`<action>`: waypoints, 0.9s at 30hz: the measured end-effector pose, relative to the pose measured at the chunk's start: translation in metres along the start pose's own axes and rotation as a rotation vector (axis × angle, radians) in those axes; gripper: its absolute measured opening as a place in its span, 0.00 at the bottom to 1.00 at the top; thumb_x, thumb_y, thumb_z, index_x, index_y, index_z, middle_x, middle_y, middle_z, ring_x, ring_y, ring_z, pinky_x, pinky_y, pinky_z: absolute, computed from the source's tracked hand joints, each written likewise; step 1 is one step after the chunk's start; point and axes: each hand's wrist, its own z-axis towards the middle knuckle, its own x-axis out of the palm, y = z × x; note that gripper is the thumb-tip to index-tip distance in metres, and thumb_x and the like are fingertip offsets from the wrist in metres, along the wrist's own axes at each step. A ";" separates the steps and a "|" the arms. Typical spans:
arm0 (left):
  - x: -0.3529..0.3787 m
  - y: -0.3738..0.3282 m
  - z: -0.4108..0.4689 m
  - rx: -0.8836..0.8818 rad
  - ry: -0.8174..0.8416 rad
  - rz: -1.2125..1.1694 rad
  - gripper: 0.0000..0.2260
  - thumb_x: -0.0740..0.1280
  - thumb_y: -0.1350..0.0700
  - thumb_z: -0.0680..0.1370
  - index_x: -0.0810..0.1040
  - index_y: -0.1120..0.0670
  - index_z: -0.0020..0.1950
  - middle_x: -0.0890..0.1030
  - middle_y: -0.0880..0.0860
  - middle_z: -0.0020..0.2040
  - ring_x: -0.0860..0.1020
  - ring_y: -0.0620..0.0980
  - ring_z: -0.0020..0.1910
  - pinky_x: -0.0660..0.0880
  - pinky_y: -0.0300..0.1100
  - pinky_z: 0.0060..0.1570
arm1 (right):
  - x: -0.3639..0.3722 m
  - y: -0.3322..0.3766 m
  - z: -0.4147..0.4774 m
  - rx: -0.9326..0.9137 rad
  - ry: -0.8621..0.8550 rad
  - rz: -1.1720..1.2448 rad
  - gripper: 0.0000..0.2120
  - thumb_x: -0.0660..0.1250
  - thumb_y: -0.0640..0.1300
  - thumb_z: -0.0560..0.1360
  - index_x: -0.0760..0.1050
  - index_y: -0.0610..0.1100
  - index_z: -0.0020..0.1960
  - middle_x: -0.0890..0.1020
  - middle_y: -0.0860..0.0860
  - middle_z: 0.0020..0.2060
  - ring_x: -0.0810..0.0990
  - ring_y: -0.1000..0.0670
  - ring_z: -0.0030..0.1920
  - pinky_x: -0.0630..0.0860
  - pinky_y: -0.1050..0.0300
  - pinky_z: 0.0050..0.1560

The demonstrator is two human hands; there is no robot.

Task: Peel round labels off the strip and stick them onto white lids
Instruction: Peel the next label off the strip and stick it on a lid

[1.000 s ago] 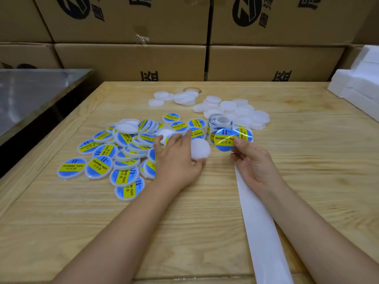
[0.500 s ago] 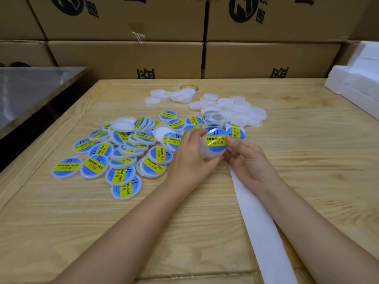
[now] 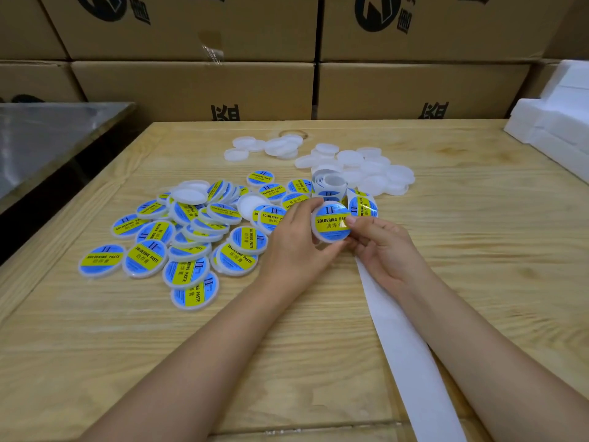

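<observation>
Since a second ago, round label (image 3: 331, 222) has come onto white lid (image 3: 321, 240) and lies flat, held between both hands. Left hand (image 3: 296, 247) grips the lid's left rim; right hand (image 3: 384, 248), fingers curled, pinches the label's right edge.

Left of the grip, blue-and-yellow labelled round lids (image 3: 197, 231) are heaped; beyond, plain white lids (image 3: 373, 169) are strewn; rightward, bare wooden tabletop (image 3: 478, 244) is left.

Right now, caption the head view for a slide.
Left hand holds a lid while the right hand pinches a label down onto it.
</observation>
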 end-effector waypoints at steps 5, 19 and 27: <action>0.000 0.001 0.001 0.030 -0.004 0.026 0.26 0.78 0.55 0.66 0.76 0.62 0.60 0.80 0.55 0.55 0.80 0.55 0.51 0.63 0.28 0.50 | 0.001 -0.001 0.000 0.000 -0.031 -0.012 0.05 0.69 0.37 0.66 0.76 0.35 0.38 0.83 0.44 0.34 0.77 0.46 0.40 0.75 0.58 0.46; 0.001 0.003 0.000 0.052 0.024 0.027 0.26 0.77 0.57 0.67 0.75 0.63 0.62 0.80 0.56 0.57 0.80 0.56 0.49 0.67 0.34 0.51 | 0.003 -0.004 0.001 -0.035 -0.070 -0.032 0.05 0.68 0.33 0.70 0.75 0.36 0.36 0.78 0.40 0.35 0.76 0.45 0.40 0.76 0.58 0.44; 0.001 0.003 0.001 0.040 0.032 0.044 0.26 0.77 0.56 0.67 0.75 0.62 0.62 0.80 0.56 0.57 0.80 0.57 0.48 0.67 0.34 0.52 | 0.003 -0.005 0.003 -0.056 -0.074 -0.055 0.05 0.68 0.34 0.70 0.76 0.37 0.35 0.77 0.40 0.38 0.74 0.44 0.41 0.76 0.59 0.42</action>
